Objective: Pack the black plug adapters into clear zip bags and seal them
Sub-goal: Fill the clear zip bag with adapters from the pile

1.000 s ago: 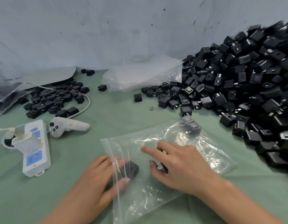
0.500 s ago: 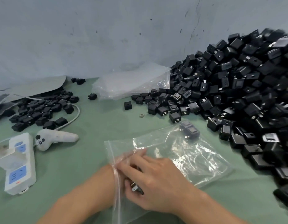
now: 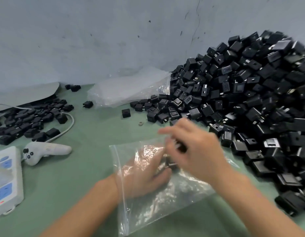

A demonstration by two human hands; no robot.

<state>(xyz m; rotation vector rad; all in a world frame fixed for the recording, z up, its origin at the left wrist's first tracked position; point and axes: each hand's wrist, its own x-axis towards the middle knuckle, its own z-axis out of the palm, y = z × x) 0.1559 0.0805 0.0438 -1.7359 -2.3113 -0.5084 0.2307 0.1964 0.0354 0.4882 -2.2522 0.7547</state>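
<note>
A clear zip bag (image 3: pixel 165 202) lies on the green table, its zip edge at the left. My left hand (image 3: pixel 145 177) is inside the bag up to the wrist, and its fingers and thumb curl round a black plug adapter (image 3: pixel 171 164). My right hand (image 3: pixel 201 151) hovers blurred over the bag's far end with the index finger stretched out. A dark shape sits under its fingers, and whether it grips anything is unclear. A big heap of black plug adapters (image 3: pixel 251 100) fills the right side.
A stack of empty clear bags (image 3: pixel 127 89) lies against the wall. At the left are a smaller pile of adapters (image 3: pixel 28 120), a white controller (image 3: pixel 45 150) and a white power strip (image 3: pixel 6 182) with its cable. A small ring (image 3: pixel 140 124) lies near the heap.
My left hand has gone from the bag's mouth deep into the bag with an adapter. My right hand has lifted and swung toward the bag's far end by the heap.
</note>
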